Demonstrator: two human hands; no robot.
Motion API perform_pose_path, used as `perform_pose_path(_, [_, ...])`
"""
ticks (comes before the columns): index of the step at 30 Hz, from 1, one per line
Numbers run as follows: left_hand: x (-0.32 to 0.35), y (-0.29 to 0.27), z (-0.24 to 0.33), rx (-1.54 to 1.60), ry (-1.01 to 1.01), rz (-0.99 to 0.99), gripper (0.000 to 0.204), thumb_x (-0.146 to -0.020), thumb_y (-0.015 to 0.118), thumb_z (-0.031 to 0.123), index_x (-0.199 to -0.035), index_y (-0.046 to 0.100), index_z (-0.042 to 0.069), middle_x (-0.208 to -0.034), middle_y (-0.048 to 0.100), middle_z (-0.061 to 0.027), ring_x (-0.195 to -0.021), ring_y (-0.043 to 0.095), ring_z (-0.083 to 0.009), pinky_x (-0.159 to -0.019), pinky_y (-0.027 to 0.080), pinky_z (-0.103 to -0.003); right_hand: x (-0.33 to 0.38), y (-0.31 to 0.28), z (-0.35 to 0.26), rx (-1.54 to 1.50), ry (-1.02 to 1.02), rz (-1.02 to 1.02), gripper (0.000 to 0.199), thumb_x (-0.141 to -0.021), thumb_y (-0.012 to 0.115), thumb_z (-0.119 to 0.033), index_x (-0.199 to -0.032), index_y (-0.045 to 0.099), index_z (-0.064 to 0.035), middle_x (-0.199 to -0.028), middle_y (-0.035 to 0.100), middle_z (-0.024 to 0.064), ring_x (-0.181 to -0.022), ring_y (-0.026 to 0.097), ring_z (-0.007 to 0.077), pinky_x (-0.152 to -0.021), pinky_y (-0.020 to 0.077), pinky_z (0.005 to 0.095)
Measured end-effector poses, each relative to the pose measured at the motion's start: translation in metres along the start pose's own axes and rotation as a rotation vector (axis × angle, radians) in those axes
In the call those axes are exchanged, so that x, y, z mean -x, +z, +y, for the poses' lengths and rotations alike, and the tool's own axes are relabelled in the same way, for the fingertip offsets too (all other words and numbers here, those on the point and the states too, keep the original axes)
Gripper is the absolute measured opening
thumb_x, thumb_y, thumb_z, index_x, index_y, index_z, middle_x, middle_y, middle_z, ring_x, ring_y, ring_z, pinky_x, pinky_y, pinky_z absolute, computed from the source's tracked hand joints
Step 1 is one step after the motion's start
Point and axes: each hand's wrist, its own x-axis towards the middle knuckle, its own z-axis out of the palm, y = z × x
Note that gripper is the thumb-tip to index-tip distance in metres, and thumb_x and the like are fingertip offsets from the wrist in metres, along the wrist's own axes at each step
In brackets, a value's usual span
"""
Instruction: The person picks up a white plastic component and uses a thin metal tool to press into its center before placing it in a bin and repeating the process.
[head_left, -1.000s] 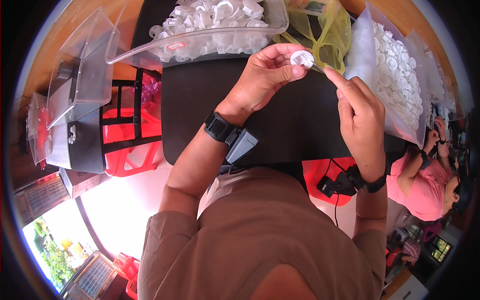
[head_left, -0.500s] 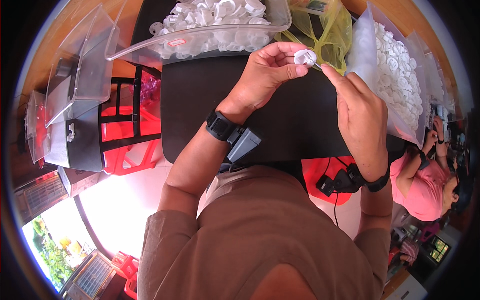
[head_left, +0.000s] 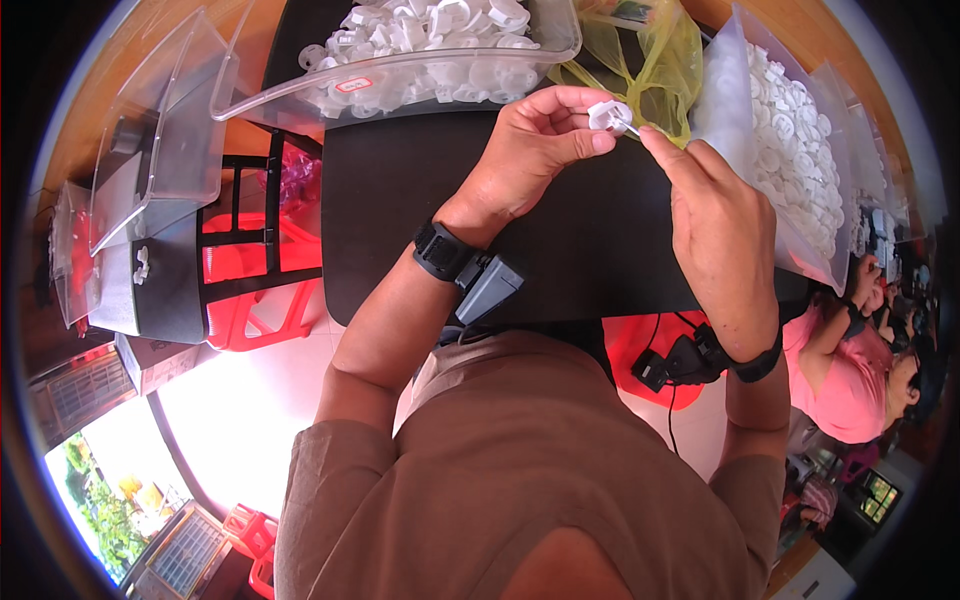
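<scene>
Black desk (head_left: 590, 240): its surface spans between the forearms down to the near edge, beside the wearer's torso. Clear bin (head_left: 300, 90) of white pieces: along the far edge, left. Translucent bin (head_left: 722, 100), likewise filled: bounds the right side. Yellow bag (head_left: 668, 65): between the bins. Right hand (head_left: 722, 225): closed around a slim tool. Left hand (head_left: 535, 140): pinching a white part (head_left: 605, 115) above the desk, near the bag. Slim tool (head_left: 632, 130): tip at the part's right edge.
</scene>
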Motion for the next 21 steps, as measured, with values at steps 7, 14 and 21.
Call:
perform_pose_path(7, [0.0012, 0.0012, -0.0009, -0.001, -0.013, 0.007, 0.033, -0.084, 0.066, -0.005, -0.115, 0.061, 0.003, -0.109, 0.065, -0.0082, -0.099, 0.062, -0.0161, -0.092, 0.051, -0.030, -0.0009, -0.0032, -0.0025, 0.034, -0.002, -0.031, 0.037, -0.080, 0.056, -0.001, -0.116, 0.062, -0.0082, -0.085, 0.059, 0.0097, -0.067, 0.062, 0.0302, -0.059, 0.0505, 0.0397])
perform_pose_path(14, [0.0012, 0.0012, -0.0024, -0.017, -0.036, 0.017, 0.033, -0.083, 0.067, -0.006, -0.114, 0.061, 0.002, -0.109, 0.065, -0.0097, -0.099, 0.063, -0.0169, -0.092, 0.051, -0.031, -0.0033, -0.0054, 0.0001, -0.003, 0.023, -0.081, 0.043, -0.078, 0.053, 0.004, -0.119, 0.061, -0.0076, -0.082, 0.055, 0.0147, -0.069, 0.059, 0.0350, -0.059, 0.0464, 0.0428])
perform_pose_path(21, [0.0025, 0.0022, -0.0030, -0.060, -0.052, 0.030, 0.033, -0.082, 0.068, -0.006, -0.113, 0.062, 0.002, -0.109, 0.065, -0.0103, -0.098, 0.064, -0.0174, -0.090, 0.052, -0.031, -0.0085, -0.0090, 0.0037, 0.035, -0.032, -0.146, 0.041, -0.078, 0.052, 0.003, -0.117, 0.061, -0.0059, -0.084, 0.061, 0.0147, -0.069, 0.060, 0.0352, -0.060, 0.0470, 0.0435])
